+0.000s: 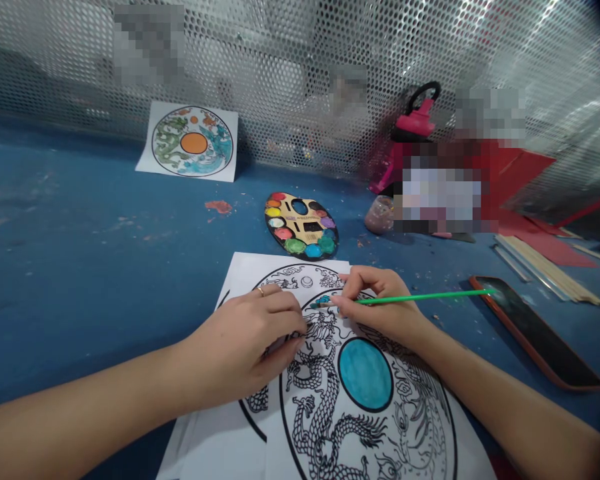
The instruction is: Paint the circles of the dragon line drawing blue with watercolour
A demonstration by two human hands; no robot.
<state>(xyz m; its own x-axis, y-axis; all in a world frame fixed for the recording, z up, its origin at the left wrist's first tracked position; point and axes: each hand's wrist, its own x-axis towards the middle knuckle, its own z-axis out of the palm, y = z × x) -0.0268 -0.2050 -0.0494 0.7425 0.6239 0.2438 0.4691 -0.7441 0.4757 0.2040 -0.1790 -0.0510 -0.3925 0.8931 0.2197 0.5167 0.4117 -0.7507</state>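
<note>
My right hand pinches a paintbrush with a green handle. Its bristles touch a small blue-painted patch near the top of a printed dragon drawing. A large oval on that sheet is painted turquoise; most of the line art around it is white. My left hand rests on the paper's left side, its fingers bent together at the sheet's edge; whether they pinch anything is hidden. Beneath lies another printed sheet. Just beyond the papers sits a paint palette with several colours.
A painted circular picture leans on the perforated metal wall. At the right are a cloudy jar, a pink bottle, a phone in a brown case, thin wooden sticks and red paper. Dried paint spots the blue table.
</note>
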